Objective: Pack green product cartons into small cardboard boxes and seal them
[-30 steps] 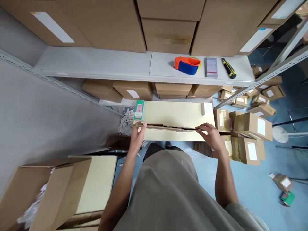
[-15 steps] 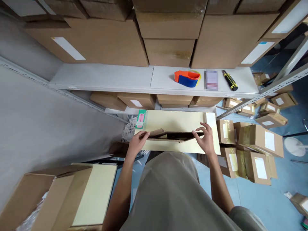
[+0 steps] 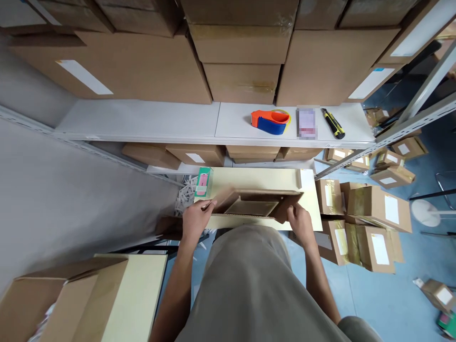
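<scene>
A small cardboard box (image 3: 256,195) stands on the pale yellow tabletop (image 3: 217,222) in front of me, its top open and its walls spread apart. My left hand (image 3: 197,219) pinches the flap at the box's left end. At the opposite end, my right hand (image 3: 300,222) is closed on the right flap, thumb and fingers together. Behind my left hand lies a green and pink packet (image 3: 203,182) on the table's left edge. A white block or label stack (image 3: 307,179) sits at the table's far right corner.
On the shelf (image 3: 149,118) ahead are an orange and blue tape dispenser (image 3: 270,122), a blurred card (image 3: 307,124) and a yellow-black utility knife (image 3: 333,124). Large cartons (image 3: 142,71) fill the shelf back. Taped boxes (image 3: 372,209) are piled on the right; an open carton (image 3: 85,294) stands lower left.
The cardboard box has gone from nearly flat to spread open. My right hand has moved down and closed on its flap. The view has shifted slightly.
</scene>
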`<state>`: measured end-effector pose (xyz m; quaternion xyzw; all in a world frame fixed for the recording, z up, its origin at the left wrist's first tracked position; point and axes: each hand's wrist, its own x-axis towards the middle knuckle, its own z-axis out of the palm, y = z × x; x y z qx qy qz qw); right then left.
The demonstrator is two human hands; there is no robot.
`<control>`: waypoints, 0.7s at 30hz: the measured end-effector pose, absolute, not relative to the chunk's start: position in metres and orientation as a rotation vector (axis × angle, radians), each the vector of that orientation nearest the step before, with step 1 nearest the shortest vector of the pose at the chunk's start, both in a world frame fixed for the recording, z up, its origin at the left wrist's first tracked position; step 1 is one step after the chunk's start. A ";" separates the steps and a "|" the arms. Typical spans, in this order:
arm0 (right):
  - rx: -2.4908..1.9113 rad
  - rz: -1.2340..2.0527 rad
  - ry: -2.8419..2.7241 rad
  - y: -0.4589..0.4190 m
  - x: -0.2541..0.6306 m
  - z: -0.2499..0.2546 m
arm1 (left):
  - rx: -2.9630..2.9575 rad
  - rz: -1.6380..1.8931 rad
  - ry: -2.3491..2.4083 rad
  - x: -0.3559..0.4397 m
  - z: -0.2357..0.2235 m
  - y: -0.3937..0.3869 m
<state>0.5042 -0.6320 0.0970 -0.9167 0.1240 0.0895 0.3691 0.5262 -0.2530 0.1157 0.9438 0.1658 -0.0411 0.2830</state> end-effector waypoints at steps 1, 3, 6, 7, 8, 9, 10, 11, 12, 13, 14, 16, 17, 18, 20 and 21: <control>-2.472 0.248 0.258 -0.627 0.510 0.106 | 2.547 -0.076 0.444 0.528 0.117 -0.257; -2.644 0.354 0.129 -0.615 0.523 0.121 | 2.597 -0.016 0.423 0.531 0.120 -0.264; -2.750 0.465 -0.016 -0.597 0.538 0.129 | 2.662 0.007 0.377 0.535 0.121 -0.266; -2.759 0.476 -0.029 -0.591 0.541 0.128 | 2.671 -0.011 0.360 0.536 0.120 -0.264; -2.759 0.477 -0.023 -0.587 0.542 0.126 | 2.674 -0.037 0.343 0.536 0.119 -0.262; -2.755 0.470 -0.002 -0.583 0.544 0.123 | 2.673 -0.065 0.326 0.535 0.118 -0.258; -2.750 0.455 0.032 -0.580 0.545 0.118 | 2.670 -0.093 0.308 0.534 0.117 -0.255; -2.743 0.426 0.074 -0.578 0.547 0.114 | 2.665 -0.117 0.290 0.533 0.115 -0.252; -2.735 0.378 0.119 -0.575 0.549 0.110 | 2.660 -0.135 0.279 0.531 0.114 -0.248; -2.723 0.308 0.160 -0.573 0.553 0.106 | 2.655 -0.147 0.273 0.530 0.113 -0.246; -2.708 0.223 0.193 -0.572 0.558 0.102 | 2.650 -0.157 0.271 0.529 0.112 -0.244; -2.672 0.047 0.238 -0.568 0.573 0.098 | 2.640 -0.173 0.267 0.528 0.111 -0.241; -2.658 -0.013 0.252 -0.567 0.582 0.098 | 2.636 -0.179 0.261 0.529 0.111 -0.240; -2.651 -0.047 0.270 -0.566 0.592 0.098 | 2.633 -0.186 0.250 0.529 0.111 -0.239; -2.650 -0.064 0.317 -0.566 0.611 0.100 | 2.622 -0.210 0.217 0.531 0.112 -0.236; -2.650 -0.065 0.336 -0.566 0.620 0.102 | 2.615 -0.226 0.199 0.533 0.112 -0.234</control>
